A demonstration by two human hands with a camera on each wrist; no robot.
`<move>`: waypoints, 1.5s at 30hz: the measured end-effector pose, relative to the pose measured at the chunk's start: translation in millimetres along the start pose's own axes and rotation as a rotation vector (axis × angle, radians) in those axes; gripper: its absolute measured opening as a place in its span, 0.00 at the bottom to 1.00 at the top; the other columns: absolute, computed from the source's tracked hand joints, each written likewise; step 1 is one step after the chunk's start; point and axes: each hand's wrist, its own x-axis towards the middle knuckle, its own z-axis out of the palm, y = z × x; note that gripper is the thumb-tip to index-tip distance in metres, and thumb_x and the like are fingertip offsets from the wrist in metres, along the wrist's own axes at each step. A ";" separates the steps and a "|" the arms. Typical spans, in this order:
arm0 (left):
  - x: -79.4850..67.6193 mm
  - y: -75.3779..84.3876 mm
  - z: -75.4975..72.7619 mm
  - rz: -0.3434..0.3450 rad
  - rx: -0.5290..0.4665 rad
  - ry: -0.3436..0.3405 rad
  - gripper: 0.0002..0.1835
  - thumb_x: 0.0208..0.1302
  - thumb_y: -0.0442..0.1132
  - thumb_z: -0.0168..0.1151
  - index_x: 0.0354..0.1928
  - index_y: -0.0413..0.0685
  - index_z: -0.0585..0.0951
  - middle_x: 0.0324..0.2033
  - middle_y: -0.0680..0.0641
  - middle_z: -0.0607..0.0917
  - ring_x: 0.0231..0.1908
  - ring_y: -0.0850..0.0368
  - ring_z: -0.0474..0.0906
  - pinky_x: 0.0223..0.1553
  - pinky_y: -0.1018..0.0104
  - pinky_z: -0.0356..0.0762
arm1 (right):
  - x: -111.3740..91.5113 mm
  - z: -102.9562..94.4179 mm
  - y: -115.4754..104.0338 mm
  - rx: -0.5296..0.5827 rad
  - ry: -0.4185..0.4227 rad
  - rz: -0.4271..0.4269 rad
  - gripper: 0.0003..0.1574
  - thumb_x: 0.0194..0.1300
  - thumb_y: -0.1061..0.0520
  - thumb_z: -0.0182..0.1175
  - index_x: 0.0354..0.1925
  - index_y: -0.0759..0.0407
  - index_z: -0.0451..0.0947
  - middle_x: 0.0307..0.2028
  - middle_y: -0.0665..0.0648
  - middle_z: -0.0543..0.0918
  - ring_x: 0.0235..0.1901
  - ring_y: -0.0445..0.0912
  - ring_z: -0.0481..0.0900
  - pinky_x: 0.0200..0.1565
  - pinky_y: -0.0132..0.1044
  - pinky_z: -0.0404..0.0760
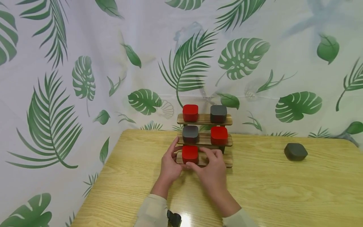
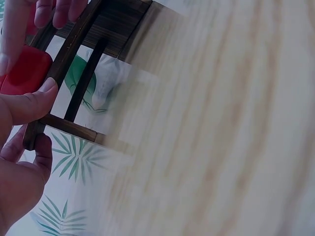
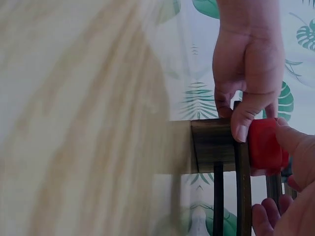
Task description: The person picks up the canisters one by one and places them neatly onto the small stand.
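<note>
A three-tier wooden rack [image 1: 229,160] stands near the back of the table. My left hand [image 1: 170,168] grips the left end of its lowest shelf, thumb at the front edge and fingers beneath, seen in the left wrist view. On that shelf's left side sits a red rounded-square block [image 1: 190,153]. Thumb and forefinger of my right hand [image 1: 214,171] pinch this block; its other fingers sit near the shelf. Above it, the middle shelf carries a dark grey block [image 1: 190,134] and a red block [image 1: 219,135]. The top shelf bears a red block [image 1: 190,113] and a dark grey block [image 1: 218,114].
Another dark grey block [image 1: 296,151] lies on the wooden table [image 1: 269,189] to the right. Behind the rack hangs a white leaf-print cloth [image 1: 255,85], which also runs along the left side. A small black device [image 1: 174,218] shows beside the left sleeve.
</note>
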 end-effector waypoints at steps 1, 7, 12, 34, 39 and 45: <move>0.0 -0.4 -0.3 -0.003 0.002 0.001 0.60 0.39 0.15 0.75 0.76 0.63 0.64 0.59 0.46 0.79 0.46 0.45 0.76 0.35 0.59 0.79 | 0.3 -1.7 0.4 0.014 -0.005 0.007 0.41 0.39 0.46 0.85 0.52 0.59 0.84 0.39 0.60 0.71 0.35 0.52 0.73 0.33 0.42 0.75; 0.4 0.5 -0.6 -0.015 -0.011 0.005 0.61 0.37 0.16 0.77 0.76 0.63 0.65 0.61 0.48 0.77 0.53 0.43 0.74 0.52 0.46 0.74 | 3.1 -11.3 4.8 0.098 -0.054 0.080 0.40 0.41 0.49 0.85 0.52 0.60 0.83 0.40 0.62 0.73 0.36 0.53 0.77 0.38 0.44 0.81; 2.0 1.2 0.2 -0.022 -0.017 0.009 0.62 0.36 0.15 0.77 0.76 0.62 0.65 0.61 0.48 0.77 0.52 0.41 0.74 0.53 0.46 0.73 | 4.1 -19.1 8.8 0.141 -0.065 0.123 0.39 0.41 0.51 0.85 0.51 0.60 0.83 0.41 0.63 0.74 0.38 0.53 0.79 0.40 0.47 0.84; 3.0 0.7 1.3 -0.029 -0.022 0.021 0.62 0.35 0.15 0.77 0.76 0.60 0.65 0.63 0.50 0.76 0.52 0.45 0.74 0.61 0.49 0.67 | 7.5 -42.7 34.9 0.165 -0.031 0.190 0.39 0.42 0.51 0.84 0.53 0.61 0.82 0.45 0.62 0.77 0.41 0.53 0.81 0.38 0.42 0.84; 2.3 0.3 1.4 -0.035 -0.034 0.016 0.62 0.34 0.14 0.77 0.76 0.60 0.65 0.65 0.49 0.74 0.52 0.45 0.74 0.62 0.48 0.67 | 7.7 -47.0 37.0 0.143 -0.025 0.196 0.39 0.43 0.52 0.84 0.53 0.61 0.82 0.45 0.61 0.77 0.41 0.53 0.80 0.38 0.42 0.84; 1.4 1.2 1.5 -0.027 -0.038 0.007 0.63 0.35 0.14 0.76 0.76 0.60 0.65 0.67 0.46 0.72 0.54 0.44 0.73 0.63 0.46 0.65 | 7.7 -53.0 38.8 0.118 -0.014 0.209 0.38 0.43 0.53 0.84 0.53 0.63 0.82 0.45 0.63 0.78 0.41 0.53 0.80 0.38 0.41 0.84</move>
